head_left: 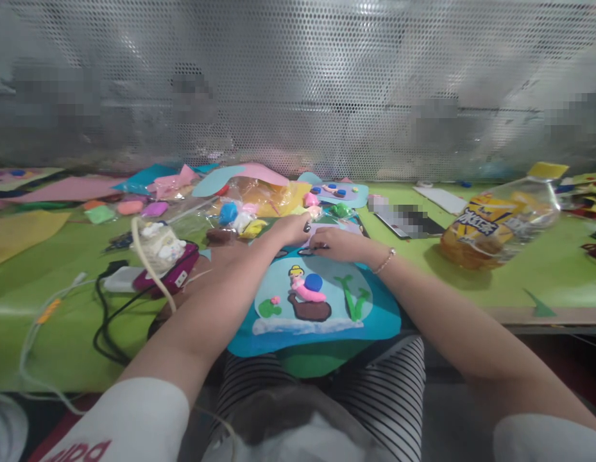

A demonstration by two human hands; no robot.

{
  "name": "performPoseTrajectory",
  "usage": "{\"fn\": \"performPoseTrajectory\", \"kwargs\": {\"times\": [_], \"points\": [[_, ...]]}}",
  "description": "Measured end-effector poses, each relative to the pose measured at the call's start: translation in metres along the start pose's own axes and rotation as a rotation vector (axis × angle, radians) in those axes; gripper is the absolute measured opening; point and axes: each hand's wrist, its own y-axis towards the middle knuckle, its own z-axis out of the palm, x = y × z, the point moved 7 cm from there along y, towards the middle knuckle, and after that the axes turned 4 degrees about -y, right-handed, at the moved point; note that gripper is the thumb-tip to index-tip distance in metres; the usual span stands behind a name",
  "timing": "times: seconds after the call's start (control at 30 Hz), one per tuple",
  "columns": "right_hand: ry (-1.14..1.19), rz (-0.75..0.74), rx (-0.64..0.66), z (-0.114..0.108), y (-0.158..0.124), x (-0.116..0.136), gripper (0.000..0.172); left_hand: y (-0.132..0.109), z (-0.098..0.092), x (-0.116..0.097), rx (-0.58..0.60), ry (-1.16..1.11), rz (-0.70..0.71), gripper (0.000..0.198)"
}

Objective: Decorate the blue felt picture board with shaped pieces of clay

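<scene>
Just beyond a blue craft picture (389, 324), my left hand (294, 231) and my right hand (337, 244) are close together over a lavender piece (326, 229). The fingers of both are curled in, and what they hold, if anything, is hidden or too small to name. On the picture sit a pink clay snail (311, 294) with a blue shell, a brown clay shape (311, 310) under it, green clay plants (351, 298) and a white strip (307, 326). The picture's near edge extends over my lap.
Clay packets (229, 213) and coloured sheets (81, 187) lie at the back left. A power bank (170, 273) with cables is left of my forearm. To the right are a phone (408, 221) and a tilted drink bottle (500, 221). A perforated metal screen (298, 83) stands behind.
</scene>
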Motion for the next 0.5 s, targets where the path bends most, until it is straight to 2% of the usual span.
{"fn": "performPoseTrajectory", "kwargs": {"times": [0.3,0.5], "points": [[-0.003,-0.037,-0.009,0.0017,0.0004,-0.0004,0.019,-0.0019,-0.0006,-0.0006,-0.009,-0.015,0.0,0.039],[-0.028,-0.026,-0.002,0.0007,-0.0011,0.0006,0.023,0.0038,0.0025,0.0016,0.017,0.008,-0.003,0.046]]}}
